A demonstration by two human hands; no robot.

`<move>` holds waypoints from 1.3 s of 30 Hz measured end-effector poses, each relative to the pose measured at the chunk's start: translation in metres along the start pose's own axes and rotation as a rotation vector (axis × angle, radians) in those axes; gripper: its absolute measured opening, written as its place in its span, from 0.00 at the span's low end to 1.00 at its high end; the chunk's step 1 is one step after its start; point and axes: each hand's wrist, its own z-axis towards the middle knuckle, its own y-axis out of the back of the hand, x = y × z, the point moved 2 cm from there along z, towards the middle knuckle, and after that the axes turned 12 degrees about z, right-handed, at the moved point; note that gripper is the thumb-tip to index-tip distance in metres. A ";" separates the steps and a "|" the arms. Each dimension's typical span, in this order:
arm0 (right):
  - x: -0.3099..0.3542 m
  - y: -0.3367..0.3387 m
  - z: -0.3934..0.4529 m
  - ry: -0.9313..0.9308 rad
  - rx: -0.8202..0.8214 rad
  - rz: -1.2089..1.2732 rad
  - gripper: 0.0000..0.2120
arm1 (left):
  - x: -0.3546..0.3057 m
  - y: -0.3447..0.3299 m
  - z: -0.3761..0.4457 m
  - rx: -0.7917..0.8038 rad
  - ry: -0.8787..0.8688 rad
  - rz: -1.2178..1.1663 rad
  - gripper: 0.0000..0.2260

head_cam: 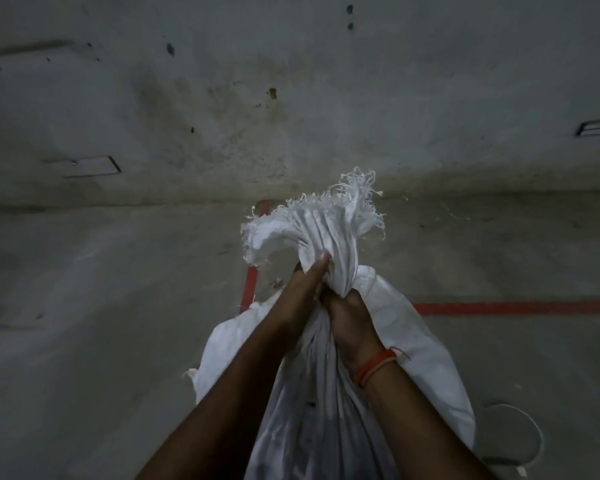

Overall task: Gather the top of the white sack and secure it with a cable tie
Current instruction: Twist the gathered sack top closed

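Note:
A full white woven sack (423,344) stands on the floor right in front of me. Its top is bunched into a twisted neck (329,233) with a frayed, stringy edge fanning out above. My left hand (305,285) grips the neck from the left, thumb pressed into the cloth. Just below it, my right hand (350,320) is closed round the neck; an orange thread band sits on that wrist. A thin white loop (529,431) lies on the floor at the lower right; I cannot tell whether it is a cable tie.
The concrete floor (118,306) is dim and stained. Red tape lines (516,308) run right from behind the sack and up at its left side. A dirty wall (291,98) rises just beyond. A small white object lies at the lower right edge.

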 end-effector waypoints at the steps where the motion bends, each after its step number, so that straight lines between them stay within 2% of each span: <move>1: 0.000 0.001 0.001 -0.009 -0.011 0.008 0.08 | 0.009 -0.002 -0.003 0.022 -0.001 -0.028 0.23; 3: 0.001 0.001 0.001 -0.030 -0.021 0.035 0.06 | 0.026 -0.006 -0.008 0.009 0.000 -0.001 0.23; 6: 0.003 0.000 0.001 -0.025 -0.004 0.082 0.09 | 0.046 0.003 -0.020 -0.031 -0.062 0.239 0.17; 9: 0.006 0.001 0.002 -0.020 0.003 0.075 0.06 | 0.054 0.010 -0.043 0.172 -0.236 0.351 0.32; 11: 0.008 0.002 0.002 0.011 0.029 0.034 0.09 | 0.057 0.011 -0.042 0.246 -0.308 0.410 0.36; 14: 0.010 0.003 0.003 0.043 0.027 -0.018 0.12 | 0.058 0.005 -0.030 0.227 -0.312 0.432 0.32; 18: 0.006 0.000 0.004 0.046 0.018 -0.106 0.05 | 0.077 0.001 -0.019 0.022 -0.314 0.352 0.23; 22: 0.011 0.005 0.005 0.102 0.084 -0.311 0.14 | 0.089 -0.013 -0.014 -0.116 -0.277 0.323 0.17; 24: 0.012 0.013 0.006 0.015 0.179 -0.250 0.18 | 0.090 -0.014 -0.012 -0.179 -0.252 0.299 0.15; 26: 0.008 0.030 0.008 -0.061 0.269 -0.200 0.26 | 0.088 -0.008 -0.008 -0.278 -0.185 0.206 0.12; 29: -0.007 0.057 0.001 -0.080 0.384 -0.559 0.49 | 0.086 0.002 -0.001 -0.416 -0.130 0.121 0.15; 31: -0.025 0.061 -0.010 -0.021 0.472 -0.898 0.59 | 0.083 0.002 0.004 -0.456 -0.066 0.088 0.13; 33: -0.039 0.057 -0.019 0.126 0.444 -1.069 0.57 | 0.081 -0.001 0.010 -0.390 0.008 -0.029 0.14; 36: -0.048 0.049 -0.019 0.199 0.262 -0.911 0.44 | 0.073 -0.007 0.012 -0.225 0.098 -0.150 0.10; 39: -0.059 0.047 -0.015 0.206 0.148 -0.920 0.41 | 0.073 -0.006 0.013 -0.137 0.129 -0.093 0.22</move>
